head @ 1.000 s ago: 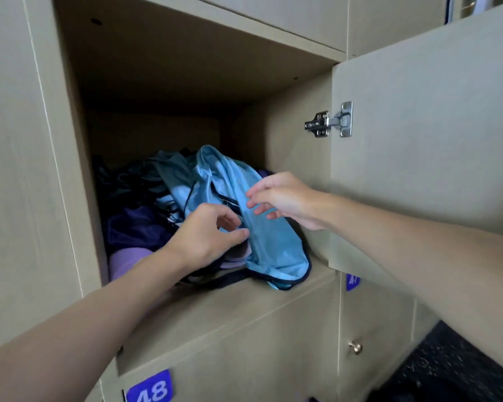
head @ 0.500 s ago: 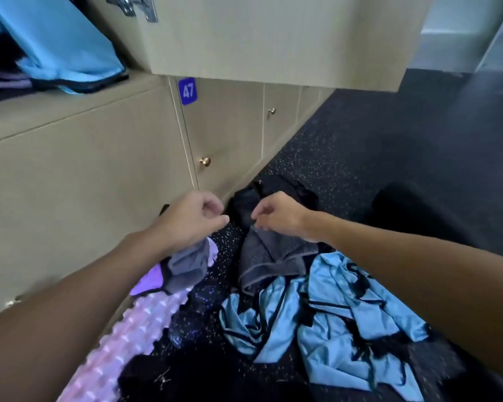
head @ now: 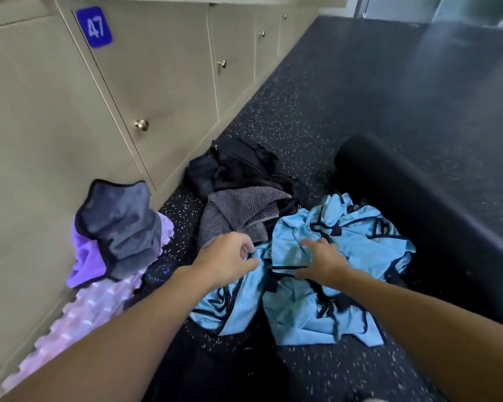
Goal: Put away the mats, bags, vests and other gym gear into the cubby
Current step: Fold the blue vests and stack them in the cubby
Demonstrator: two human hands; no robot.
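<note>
Both arms are extended down to crumpled light-blue, black-trimmed fabric vests point(head: 346, 227). Their left edge is pinched by the left hand point(head: 227, 264); the right hand point(head: 324, 264) is laid on them, fingers spread.

Bare floor point(head: 317, 91) runs along the lockers point(head: 169, 91); black roller point(head: 389, 181) blocks right.

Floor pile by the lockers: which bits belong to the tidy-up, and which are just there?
To put away: vests, grey cloth, black bundle, pink roller, purple-grey cloth, black roll.

Just there: locker door, plate 47, knob, floor.
</note>
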